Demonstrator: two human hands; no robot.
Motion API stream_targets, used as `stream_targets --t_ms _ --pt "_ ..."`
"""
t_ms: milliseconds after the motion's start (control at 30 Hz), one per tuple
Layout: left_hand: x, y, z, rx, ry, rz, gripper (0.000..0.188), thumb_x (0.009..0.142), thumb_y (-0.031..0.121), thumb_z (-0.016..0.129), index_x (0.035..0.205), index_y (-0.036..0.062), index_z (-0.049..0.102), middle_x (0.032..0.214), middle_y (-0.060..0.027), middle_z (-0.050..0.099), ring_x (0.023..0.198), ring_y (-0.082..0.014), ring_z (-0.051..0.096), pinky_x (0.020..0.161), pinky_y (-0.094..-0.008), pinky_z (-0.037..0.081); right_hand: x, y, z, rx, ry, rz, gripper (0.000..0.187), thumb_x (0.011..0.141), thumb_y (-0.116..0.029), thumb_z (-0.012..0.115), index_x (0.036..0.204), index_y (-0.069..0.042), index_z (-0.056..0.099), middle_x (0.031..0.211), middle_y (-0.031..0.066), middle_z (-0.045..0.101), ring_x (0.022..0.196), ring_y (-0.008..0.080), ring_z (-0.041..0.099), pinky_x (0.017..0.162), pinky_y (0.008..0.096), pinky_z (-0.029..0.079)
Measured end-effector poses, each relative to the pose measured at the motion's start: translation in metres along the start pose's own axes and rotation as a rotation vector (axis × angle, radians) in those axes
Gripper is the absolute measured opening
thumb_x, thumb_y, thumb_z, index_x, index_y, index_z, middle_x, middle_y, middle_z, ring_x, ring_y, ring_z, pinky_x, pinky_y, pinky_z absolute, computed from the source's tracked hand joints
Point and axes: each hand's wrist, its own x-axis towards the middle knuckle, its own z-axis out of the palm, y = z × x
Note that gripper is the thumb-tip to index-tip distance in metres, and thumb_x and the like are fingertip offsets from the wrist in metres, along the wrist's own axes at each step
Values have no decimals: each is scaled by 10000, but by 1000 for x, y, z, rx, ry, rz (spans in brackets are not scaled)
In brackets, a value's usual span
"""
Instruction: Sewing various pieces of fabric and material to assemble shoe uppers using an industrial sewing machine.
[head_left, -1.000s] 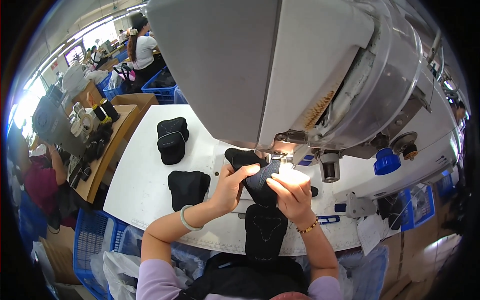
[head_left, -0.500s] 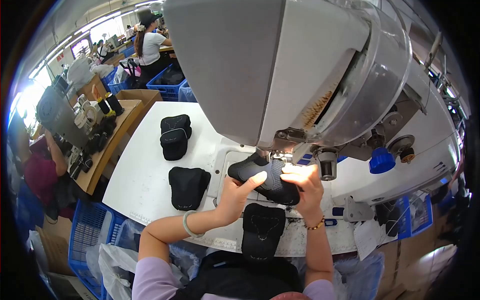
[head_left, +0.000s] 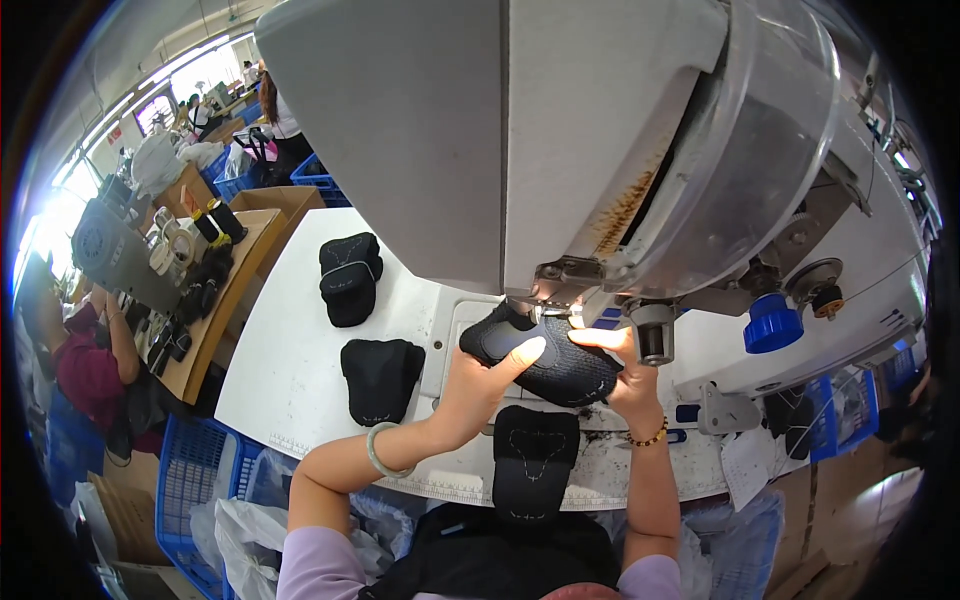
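Under the needle area of a large white sewing machine [head_left: 430,130] lies a black mesh shoe upper [head_left: 565,372] with a smooth grey oval patch. My left hand [head_left: 488,385] grips its left side, thumb on top and the other fingers hidden beneath. At its right edge my right hand [head_left: 628,372] holds it, index finger stretched along the top near the presser foot [head_left: 550,312]. Nearer me, a flat black upper [head_left: 535,462] with light stitch marks lies on the white table [head_left: 285,370]. Another black upper [head_left: 382,380] and a small stack of uppers [head_left: 350,280] lie to the left.
Blue crates [head_left: 190,490] with plastic bags stand at the left below the table. A neighbouring bench [head_left: 235,270] carries another machine and thread spools; a person in a dark red top sits there. A blue knob [head_left: 772,323] juts from the machine at right. Dark lint litters the table's front.
The upper under the machine has turned slightly, showing more of its mesh side and toe stitching. Both hands keep their hold. The whole view has shifted a little.
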Motion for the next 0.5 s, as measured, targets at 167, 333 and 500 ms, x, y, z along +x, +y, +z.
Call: stream_targets --t_ms 167,333,500 --pt "9 -1 -7 21 -54 -7 257 832 145 644 1034 9 562 914 -28 601 849 -89 544 760 -234 443 7 -5 3 42 38 -4 214 658 -122 719 844 -58 636 740 47 483 762 233 434 722 343 378" --pt "13 -3 -13 -26 -63 -44 215 839 143 628 1008 18 586 906 -22 611 845 -89 549 773 -236 438 3 -9 5 80 44 51 219 661 -50 668 878 -76 658 771 55 519 739 233 479 716 351 390" --pt "20 -9 -21 -164 -75 -111 184 876 166 586 981 16 610 901 -17 621 859 -79 544 795 -235 415 7 -23 7 -290 47 -162 331 711 68 585 998 -68 678 1015 84 657 792 225 590 732 303 457"
